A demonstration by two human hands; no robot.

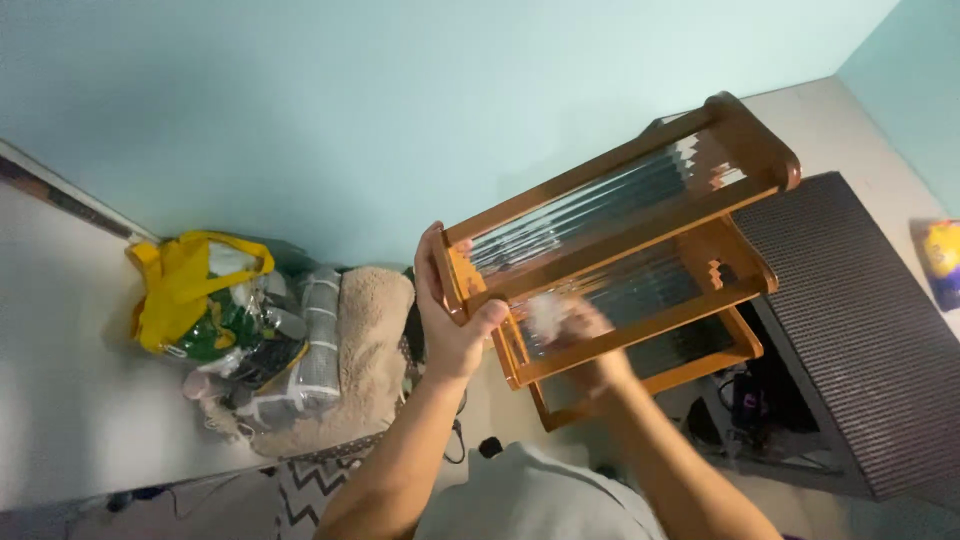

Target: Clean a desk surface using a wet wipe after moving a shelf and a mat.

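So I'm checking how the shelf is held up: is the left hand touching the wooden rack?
Touching. The head view shows the left hand wrapped around the end of the wooden rack, thumb across its front.

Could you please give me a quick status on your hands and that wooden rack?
Left hand gripping end of orange wooden rack. Right hand pressed on its ribbed glass shelf, blurred. Nothing in the way.

Bag (195, 295) left of shelf (620, 235) (apart)
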